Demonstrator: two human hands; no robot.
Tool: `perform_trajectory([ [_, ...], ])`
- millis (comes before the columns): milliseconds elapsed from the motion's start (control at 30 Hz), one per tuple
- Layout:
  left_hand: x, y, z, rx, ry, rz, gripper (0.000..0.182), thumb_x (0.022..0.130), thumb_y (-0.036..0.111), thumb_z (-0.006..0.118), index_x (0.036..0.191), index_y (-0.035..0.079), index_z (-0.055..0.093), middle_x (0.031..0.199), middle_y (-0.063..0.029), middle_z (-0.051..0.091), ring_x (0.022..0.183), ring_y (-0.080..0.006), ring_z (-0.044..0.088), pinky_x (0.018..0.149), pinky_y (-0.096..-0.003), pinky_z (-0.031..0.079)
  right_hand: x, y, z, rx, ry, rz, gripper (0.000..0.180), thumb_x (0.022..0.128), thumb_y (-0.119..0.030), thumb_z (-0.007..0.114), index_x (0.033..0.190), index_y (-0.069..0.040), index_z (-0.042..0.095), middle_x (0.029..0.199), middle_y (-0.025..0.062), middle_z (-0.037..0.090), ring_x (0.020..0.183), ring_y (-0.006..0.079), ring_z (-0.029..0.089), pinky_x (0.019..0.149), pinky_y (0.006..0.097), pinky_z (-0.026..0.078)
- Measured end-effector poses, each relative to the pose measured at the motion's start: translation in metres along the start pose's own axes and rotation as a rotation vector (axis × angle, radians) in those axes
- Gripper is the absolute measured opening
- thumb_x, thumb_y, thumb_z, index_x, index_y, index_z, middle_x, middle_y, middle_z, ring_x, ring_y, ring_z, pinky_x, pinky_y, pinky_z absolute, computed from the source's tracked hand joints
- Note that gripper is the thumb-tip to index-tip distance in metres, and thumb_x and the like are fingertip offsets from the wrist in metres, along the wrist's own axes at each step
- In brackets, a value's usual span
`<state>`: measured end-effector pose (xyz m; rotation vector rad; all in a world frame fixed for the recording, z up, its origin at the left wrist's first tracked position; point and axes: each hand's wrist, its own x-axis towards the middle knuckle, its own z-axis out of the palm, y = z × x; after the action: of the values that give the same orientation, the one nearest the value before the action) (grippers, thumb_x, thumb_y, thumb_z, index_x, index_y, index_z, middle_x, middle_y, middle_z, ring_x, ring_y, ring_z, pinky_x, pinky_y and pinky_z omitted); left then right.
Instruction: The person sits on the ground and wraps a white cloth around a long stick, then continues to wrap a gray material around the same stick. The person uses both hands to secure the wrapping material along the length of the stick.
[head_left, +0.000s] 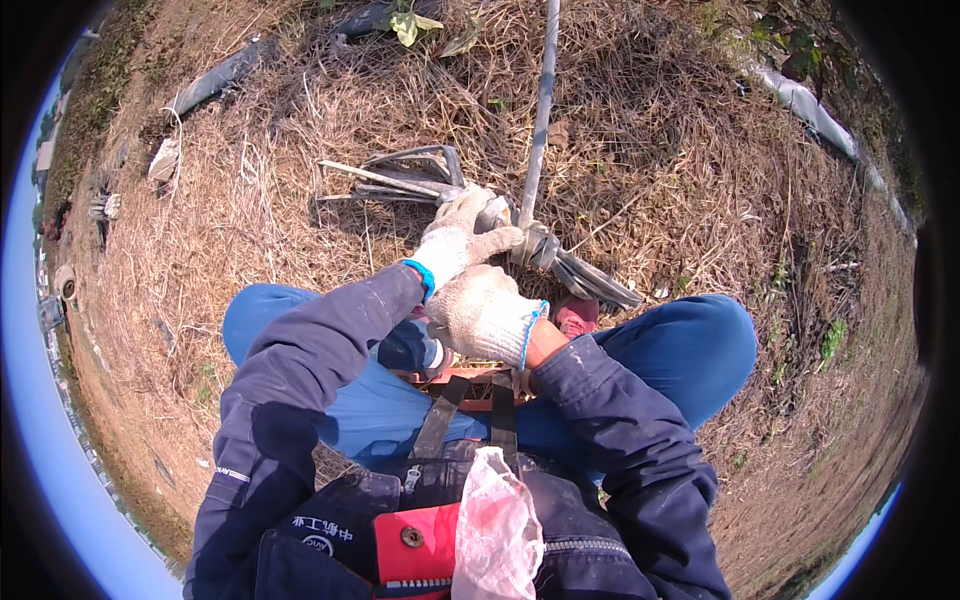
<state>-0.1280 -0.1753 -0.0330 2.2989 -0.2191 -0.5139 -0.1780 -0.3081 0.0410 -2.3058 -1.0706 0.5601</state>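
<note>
A bundle of folded grey flat plastic tubing (596, 277), apparently drip tape, lies across the dry grass before my knees, wrapped round near its middle. My left hand (459, 231), in a white knit glove with a blue cuff edge, grips the bundle's left part, its thumb stretched to the right. Folded loops (409, 176) stick out past that hand. Just below, my right hand (484, 311) is curled in a matching glove, close against the left hand; whether it holds a tape end is hidden. From the wrapped part a long grey strand (541, 112) runs away upward.
I sit low with my knees (697, 337) spread, above a reddish frame (480, 390). Dry straw (675, 187) covers the ground. Dark plastic film (225, 73) lies upper left, pale film (814, 112) upper right. A pale stone (163, 160) sits left. A pinkish-white plastic bag (496, 532) hangs at my chest.
</note>
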Motion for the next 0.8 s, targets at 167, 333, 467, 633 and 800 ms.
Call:
perform_trajectory([
  [167, 0.03, 0.027, -0.009, 0.811, 0.049, 0.135, 0.127, 0.057, 0.08, 0.08, 0.16, 0.02, 0.035, 0.167, -0.0246, 0.02, 0.153, -0.0535, 0.01, 0.121, -0.0694, 0.002, 0.001, -0.005, 0.014, -0.156, -0.352, 0.121, 0.022, 0.08, -0.024, 0.067, 0.089, -0.01, 0.081, 0.091, 0.0172, 0.077, 0.085, 0.0336, 0.077, 0.072, 0.0467, 0.06],
  [333, 0.077, 0.043, 0.018, 0.776, -0.204, 0.16, 0.134, 0.055, 0.08, 0.081, 0.159, 0.011, 0.033, 0.161, -0.0213, 0.034, 0.151, -0.0458, 0.025, 0.122, -0.0644, 0.013, -0.002, 0.008, 0.015, -0.234, -0.545, 0.311, 0.031, 0.09, -0.029, 0.061, 0.107, -0.012, 0.081, 0.111, 0.0173, 0.077, 0.104, 0.0339, 0.075, 0.083, 0.0481, 0.06],
  [467, 0.1, 0.032, 0.036, 0.818, -0.369, 0.074, 0.14, 0.052, 0.072, 0.088, 0.161, 0.008, 0.028, 0.156, -0.0225, 0.044, 0.151, -0.0436, 0.029, 0.122, -0.0604, 0.015, -0.008, 0.024, 0.012, -0.228, -0.582, 0.259, 0.034, 0.091, -0.032, 0.058, 0.105, -0.01, 0.081, 0.112, 0.0175, 0.076, 0.104, 0.0355, 0.074, 0.087, 0.0501, 0.059],
  [633, 0.099, 0.009, 0.046, 0.579, -0.507, -0.041, 0.15, 0.059, 0.076, 0.084, 0.165, 0.006, 0.004, 0.14, -0.0216, 0.061, 0.13, -0.0388, 0.058, 0.115, -0.0553, 0.034, -0.009, 0.03, 0.007, -0.228, -0.661, 0.305, 0.037, 0.09, -0.035, 0.058, 0.108, -0.011, 0.08, 0.115, 0.0162, 0.076, 0.108, 0.0353, 0.073, 0.091, 0.0482, 0.059],
  [800, 0.081, -0.013, 0.052, 0.62, -0.36, 0.121, 0.154, 0.051, 0.068, 0.091, 0.166, 0.015, 0.003, 0.158, -0.0252, 0.039, 0.147, -0.0428, 0.037, 0.118, -0.0605, 0.026, -0.005, 0.033, 0.008, -0.264, -0.64, 0.312, 0.036, 0.09, -0.036, 0.06, 0.106, -0.012, 0.081, 0.112, 0.0164, 0.076, 0.107, 0.0351, 0.074, 0.089, 0.0477, 0.059],
])
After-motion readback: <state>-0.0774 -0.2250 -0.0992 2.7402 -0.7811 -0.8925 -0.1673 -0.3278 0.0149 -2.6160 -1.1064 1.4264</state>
